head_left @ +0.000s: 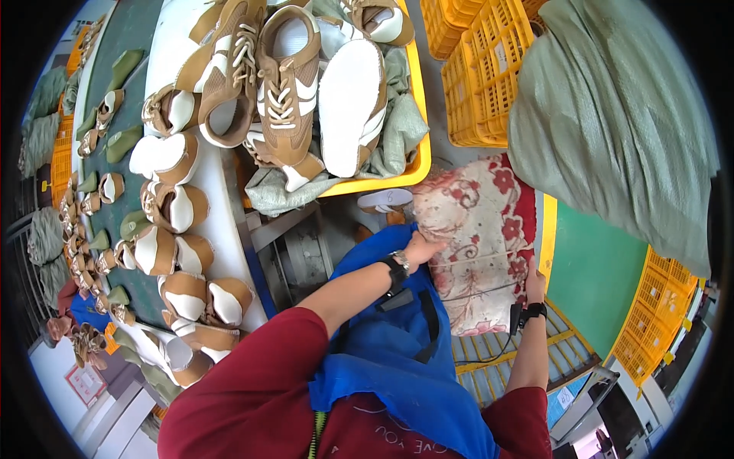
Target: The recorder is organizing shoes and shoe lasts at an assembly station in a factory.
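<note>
In front of my body is a floral cushion point(478, 252), off-white with red flowers and a red border, stained and soft-looking. My left hand point(423, 251) holds its left edge, fingers partly hidden against the fabric. Along the right edge of the cushion, my right hand point(535, 283) grips the side with fingers closed. Both wrists carry dark bands, and a small black device with a cable hangs by the right one. A blue apron point(405, 336) covers my front. Just beyond my left hand, a grey-white shoe sole or insole point(384, 199) shows below the yellow crate.
A yellow crate point(420, 162) full of brown-and-white sneakers point(287, 92) stands ahead. On the left, a green conveyor belt point(126, 172) carries shoe lasts and shoe uppers. Yellow crates point(489, 76) and a grey-green cloth point(604, 122) stand at the right, above a roller rack point(527, 348).
</note>
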### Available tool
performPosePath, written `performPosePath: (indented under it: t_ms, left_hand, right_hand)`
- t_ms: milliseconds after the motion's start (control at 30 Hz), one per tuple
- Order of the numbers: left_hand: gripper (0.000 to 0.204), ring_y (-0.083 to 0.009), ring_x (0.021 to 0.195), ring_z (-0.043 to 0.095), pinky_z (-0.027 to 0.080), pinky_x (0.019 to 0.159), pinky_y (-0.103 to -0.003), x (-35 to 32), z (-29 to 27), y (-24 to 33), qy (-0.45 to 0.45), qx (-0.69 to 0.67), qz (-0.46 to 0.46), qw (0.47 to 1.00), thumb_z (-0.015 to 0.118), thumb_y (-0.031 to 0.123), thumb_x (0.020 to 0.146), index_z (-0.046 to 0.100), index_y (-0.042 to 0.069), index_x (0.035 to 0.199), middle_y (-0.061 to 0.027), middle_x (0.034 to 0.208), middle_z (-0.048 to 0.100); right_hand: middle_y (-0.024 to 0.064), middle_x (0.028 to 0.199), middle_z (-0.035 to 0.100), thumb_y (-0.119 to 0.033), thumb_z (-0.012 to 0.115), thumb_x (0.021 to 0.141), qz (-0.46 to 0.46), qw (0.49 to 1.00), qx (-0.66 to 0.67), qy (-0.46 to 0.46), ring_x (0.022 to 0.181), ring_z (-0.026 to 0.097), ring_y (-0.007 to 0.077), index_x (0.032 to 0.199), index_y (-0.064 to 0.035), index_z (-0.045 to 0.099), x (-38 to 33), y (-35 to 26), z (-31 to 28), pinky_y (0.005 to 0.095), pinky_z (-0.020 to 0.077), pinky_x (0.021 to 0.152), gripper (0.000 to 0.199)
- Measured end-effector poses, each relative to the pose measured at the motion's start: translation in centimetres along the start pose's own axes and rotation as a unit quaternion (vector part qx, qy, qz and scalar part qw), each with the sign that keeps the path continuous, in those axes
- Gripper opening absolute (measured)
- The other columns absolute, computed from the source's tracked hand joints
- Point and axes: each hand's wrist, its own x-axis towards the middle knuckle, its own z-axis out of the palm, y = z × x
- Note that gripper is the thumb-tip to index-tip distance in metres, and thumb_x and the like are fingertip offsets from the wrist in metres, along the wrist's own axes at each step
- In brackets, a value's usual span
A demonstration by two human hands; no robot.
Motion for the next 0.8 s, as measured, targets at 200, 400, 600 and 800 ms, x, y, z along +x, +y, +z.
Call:
performPosePath:
  t_ms: [200,400,600,800]
  left_hand:
    - [0.090,-0.0273,0.114,0.047,0.041,0.090,-0.031,0.7,3.3,2.4,-0.038,0.078,-0.047,0.995,0.072,0.037,0.072,0.021,-0.014,0.126,-0.0243,0.121,0.046]
    - [0.049,-0.0169,0.109,0.052,0.044,0.087,-0.030,4.0,-2.6,3.4,-0.326,-0.112,-0.145,0.928,0.057,0.023,0.085,0.040,0.006,0.128,-0.0086,0.122,0.053]
    - [0.031,-0.0189,0.101,0.059,0.046,0.086,-0.032,15.3,-15.0,-7.0,-0.084,0.074,-0.136,0.984,0.049,0.024,0.088,0.054,0.008,0.115,-0.0083,0.107,0.062]
    - [0.032,-0.0200,0.103,0.058,0.046,0.086,-0.034,17.1,-14.8,-20.6,-0.034,0.332,-0.034,0.942,0.049,0.023,0.087,0.054,0.008,0.115,-0.0097,0.109,0.061]
  right_hand:
    - [0.0064,0.067,0.061,-0.058,0.043,0.086,-0.012,0.997,0.043,0.068,0.057,0.052,0.0158,0.084,0.0038,0.065,5.3,6.1,-0.7,0.0302,0.0419,0.056,0.066]
    - [0.0068,0.064,0.058,-0.049,0.044,0.090,-0.002,0.967,0.167,0.191,0.051,0.052,0.0116,0.096,0.0042,0.060,6.7,8.7,0.8,0.0241,0.0398,0.045,0.056]
    - [0.0062,0.097,0.057,-0.033,0.044,0.093,-0.024,0.942,0.275,0.190,0.060,0.051,0.0085,0.122,-0.0045,0.049,9.2,13.2,-0.6,0.0197,0.0392,0.045,0.041]
    - [0.0054,0.103,0.053,-0.035,0.035,0.094,0.009,0.942,0.267,0.203,0.066,0.049,0.0079,0.131,-0.0145,0.040,7.3,13.0,-1.0,0.0213,0.0409,0.051,0.042]
